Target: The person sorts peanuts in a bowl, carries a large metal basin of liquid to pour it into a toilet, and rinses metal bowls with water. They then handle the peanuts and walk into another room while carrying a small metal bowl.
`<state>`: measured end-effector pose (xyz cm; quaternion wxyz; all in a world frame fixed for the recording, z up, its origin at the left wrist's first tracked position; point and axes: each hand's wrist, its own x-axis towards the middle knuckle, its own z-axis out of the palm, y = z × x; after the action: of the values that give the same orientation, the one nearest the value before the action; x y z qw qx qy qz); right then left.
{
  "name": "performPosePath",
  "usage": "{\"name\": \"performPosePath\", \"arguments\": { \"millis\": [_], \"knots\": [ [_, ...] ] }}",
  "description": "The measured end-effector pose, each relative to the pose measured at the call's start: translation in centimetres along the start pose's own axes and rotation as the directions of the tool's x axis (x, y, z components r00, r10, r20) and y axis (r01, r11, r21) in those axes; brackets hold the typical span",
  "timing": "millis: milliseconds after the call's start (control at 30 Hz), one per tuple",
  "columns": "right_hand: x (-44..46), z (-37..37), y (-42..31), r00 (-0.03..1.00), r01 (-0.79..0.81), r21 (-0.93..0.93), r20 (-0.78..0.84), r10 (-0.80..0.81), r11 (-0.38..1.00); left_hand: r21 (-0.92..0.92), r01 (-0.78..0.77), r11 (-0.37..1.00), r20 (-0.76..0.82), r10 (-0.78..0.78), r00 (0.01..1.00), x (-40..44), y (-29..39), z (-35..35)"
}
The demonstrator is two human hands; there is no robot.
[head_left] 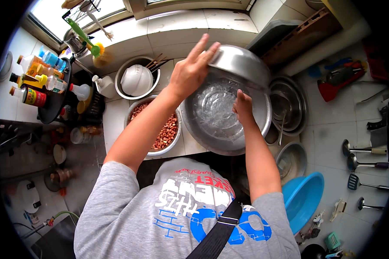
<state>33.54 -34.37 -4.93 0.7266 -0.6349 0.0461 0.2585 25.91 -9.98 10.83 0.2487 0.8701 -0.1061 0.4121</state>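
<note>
My left hand [191,72] is at the left edge of a tilted metal bowl [242,62], its fingers stretched along the outside and its thumb hidden. The bowl is raised over the back of a wide metal basin [267,123], and its lower right rim is blurred. Rippling water [218,110] covers the basin's bottom. Over the basin's right part is my right hand [243,105], fingers curled and thumb pointing up; whatever they may hold is hidden. Beneath my left forearm, a metal bowl of red-skinned peanuts [164,134] stands beside the basin.
Behind the peanuts, white bowls [137,80] and chopsticks [156,61] sit in a metal pot. Nested metal bowls [289,103] stand right of the basin. A blue plastic tub [304,203] is at lower right. Bottles [34,96] crowd a rack at left; ladles [363,150] hang at right.
</note>
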Motion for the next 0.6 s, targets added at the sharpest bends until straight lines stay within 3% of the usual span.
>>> {"name": "performPosePath", "arguments": {
  "millis": [33, 67, 167, 233, 300, 367, 500, 600],
  "knots": [
    [0.1, -0.5, 0.3, 0.999, -0.039, -0.09, -0.002, 0.039, 0.995, -0.041, 0.132, 0.99, -0.011, -0.133, 0.991, -0.7, -0.1, 0.4],
    [-0.2, -0.7, 0.2, 0.997, -0.078, -0.178, -0.008, 0.077, 0.981, -0.075, 0.159, 0.984, -0.083, -0.165, 0.983, -1.9, -1.2, 1.8],
    [-2.7, -1.1, -1.2, 0.984, -0.155, -0.45, 0.008, 0.178, 0.879, -0.283, 0.634, 0.72, 0.175, -0.611, 0.772, -5.9, -0.6, 3.3],
    [-3.5, -2.0, -1.5, 0.978, -0.2, -0.63, -0.085, 0.189, 0.75, -0.526, 0.842, 0.121, 0.474, -0.78, 0.409, -8.0, -0.2, 4.4],
    [-4.3, -3.0, -2.0, 0.978, -0.168, -0.658, -0.02, 0.206, 0.734, -0.439, 0.884, -0.161, 0.621, -0.765, 0.169, -8.8, 0.9, 4.0],
    [-5.5, -3.3, -3.5, 0.958, -0.213, -0.569, 0.036, 0.283, 0.794, -0.435, 0.827, -0.357, 0.676, -0.736, 0.038, -9.4, 1.4, 4.0],
    [-8.3, -3.4, -7.6, 0.985, -0.123, -0.412, 0.061, 0.162, 0.903, -0.497, 0.776, -0.389, 0.673, -0.737, 0.062, -8.4, 1.5, 3.6],
    [-11.7, -4.0, -12.1, 0.98, 0.063, 0.111, 0.183, -0.083, 0.992, -0.561, 0.772, -0.299, 0.636, -0.753, 0.17, -6.9, 1.3, 2.7]
  ]
}}
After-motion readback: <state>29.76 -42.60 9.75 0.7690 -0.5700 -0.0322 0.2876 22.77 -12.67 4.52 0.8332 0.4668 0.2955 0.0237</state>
